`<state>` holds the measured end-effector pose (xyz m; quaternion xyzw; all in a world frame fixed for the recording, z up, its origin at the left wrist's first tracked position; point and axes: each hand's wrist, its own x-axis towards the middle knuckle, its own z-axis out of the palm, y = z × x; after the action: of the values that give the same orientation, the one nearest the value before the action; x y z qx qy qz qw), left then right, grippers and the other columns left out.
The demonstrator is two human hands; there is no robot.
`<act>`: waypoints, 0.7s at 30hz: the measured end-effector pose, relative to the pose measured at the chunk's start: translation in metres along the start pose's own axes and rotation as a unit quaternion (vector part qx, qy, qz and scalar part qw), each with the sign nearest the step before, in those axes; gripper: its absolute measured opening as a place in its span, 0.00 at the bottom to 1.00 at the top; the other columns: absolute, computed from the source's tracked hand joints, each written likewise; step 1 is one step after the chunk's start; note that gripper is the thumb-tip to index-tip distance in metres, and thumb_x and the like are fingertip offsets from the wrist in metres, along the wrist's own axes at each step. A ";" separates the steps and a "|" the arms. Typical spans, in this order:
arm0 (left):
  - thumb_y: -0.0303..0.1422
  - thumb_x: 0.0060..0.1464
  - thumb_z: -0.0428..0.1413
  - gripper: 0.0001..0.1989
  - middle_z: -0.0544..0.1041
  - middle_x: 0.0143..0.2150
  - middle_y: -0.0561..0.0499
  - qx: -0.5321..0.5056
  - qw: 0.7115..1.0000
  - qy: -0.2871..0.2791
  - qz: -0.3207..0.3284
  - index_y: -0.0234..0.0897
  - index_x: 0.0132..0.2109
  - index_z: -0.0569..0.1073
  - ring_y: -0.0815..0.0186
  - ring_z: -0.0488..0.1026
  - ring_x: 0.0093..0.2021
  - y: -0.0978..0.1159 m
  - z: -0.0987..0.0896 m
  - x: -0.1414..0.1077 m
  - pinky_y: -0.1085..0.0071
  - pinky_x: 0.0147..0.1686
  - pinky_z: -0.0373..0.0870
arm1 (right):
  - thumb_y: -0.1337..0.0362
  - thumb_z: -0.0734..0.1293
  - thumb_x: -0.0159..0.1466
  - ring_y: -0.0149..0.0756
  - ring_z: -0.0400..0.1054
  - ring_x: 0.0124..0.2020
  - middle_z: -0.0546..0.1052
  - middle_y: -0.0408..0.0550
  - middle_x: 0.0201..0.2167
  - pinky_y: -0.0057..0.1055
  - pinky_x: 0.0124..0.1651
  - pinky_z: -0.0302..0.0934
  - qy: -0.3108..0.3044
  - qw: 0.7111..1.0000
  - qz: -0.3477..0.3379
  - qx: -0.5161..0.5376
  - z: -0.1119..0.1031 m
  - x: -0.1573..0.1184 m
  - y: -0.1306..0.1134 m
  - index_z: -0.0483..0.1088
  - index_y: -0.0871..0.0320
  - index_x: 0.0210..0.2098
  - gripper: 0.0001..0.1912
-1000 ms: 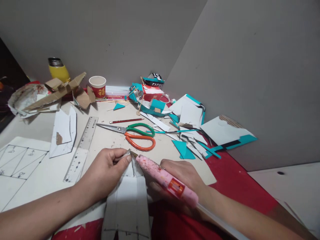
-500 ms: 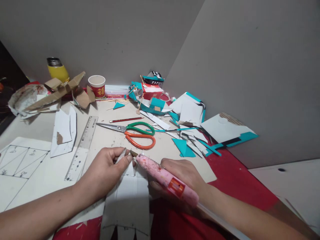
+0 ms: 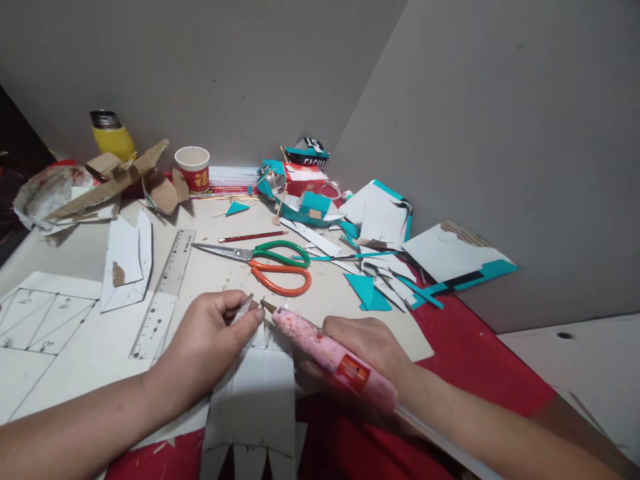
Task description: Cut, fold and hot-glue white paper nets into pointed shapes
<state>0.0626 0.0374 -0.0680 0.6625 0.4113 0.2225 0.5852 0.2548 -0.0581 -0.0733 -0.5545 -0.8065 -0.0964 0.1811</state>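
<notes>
My left hand (image 3: 217, 333) pinches the far end of a long white cardboard piece (image 3: 257, 400) between thumb and fingers. Pencil lines and dark notches mark the near end of that piece. Wrapped round a pink glue gun (image 3: 325, 347) is my right hand (image 3: 373, 343), its fingers partly hidden behind the gun's body. A clear glue stick (image 3: 440, 437) runs out of the gun's back end. The metal nozzle (image 3: 267, 307) is at the pinched edge of the cardboard, close to my left thumb; whether it touches cannot be told.
Scissors (image 3: 280, 263) with green and orange handles lie just beyond my hands, near a pencil (image 3: 253, 237) and a clear ruler (image 3: 163, 293). Cardboard scraps (image 3: 370, 290) spread to the right. A paper cup (image 3: 194, 170) and a yellow bottle (image 3: 114, 137) stand at the back.
The near end of the cardboard piece has shifted slightly left. Both hands and the glue gun keep nearly the same place, and the whole view has moved a little.
</notes>
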 end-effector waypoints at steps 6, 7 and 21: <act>0.40 0.52 0.55 0.14 0.62 0.22 0.56 0.001 1.000 0.002 -0.005 0.34 0.26 0.70 0.71 0.57 0.24 0.003 -0.001 0.000 0.75 0.23 0.54 | 0.54 0.61 0.63 0.27 0.52 0.16 0.63 0.40 0.16 0.30 0.21 0.37 -0.050 0.999 0.018 -0.014 0.005 -0.005 0.002 0.64 0.57 0.22 0.17; 0.40 0.52 0.55 0.14 0.62 0.22 0.56 0.002 1.000 0.003 -0.003 0.34 0.25 0.69 0.71 0.57 0.24 0.003 -0.001 -0.001 0.75 0.23 0.54 | 0.55 0.61 0.62 0.27 0.53 0.16 0.63 0.40 0.16 0.30 0.21 0.37 -0.060 0.998 0.016 -0.011 0.006 -0.007 0.002 0.64 0.57 0.23 0.16; 0.38 0.52 0.55 0.14 0.60 0.21 0.57 0.011 1.000 0.002 0.005 0.34 0.24 0.68 0.71 0.55 0.24 0.001 -0.001 0.000 0.75 0.23 0.53 | 0.57 0.62 0.63 0.26 0.53 0.17 0.61 0.38 0.16 0.29 0.22 0.40 -0.034 0.999 0.003 -0.015 0.008 -0.011 0.006 0.61 0.57 0.21 0.16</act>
<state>0.0617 0.0379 -0.0663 0.6702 0.4119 0.2225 0.5759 0.2628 -0.0623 -0.0848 -0.5624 -0.8090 -0.0892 0.1456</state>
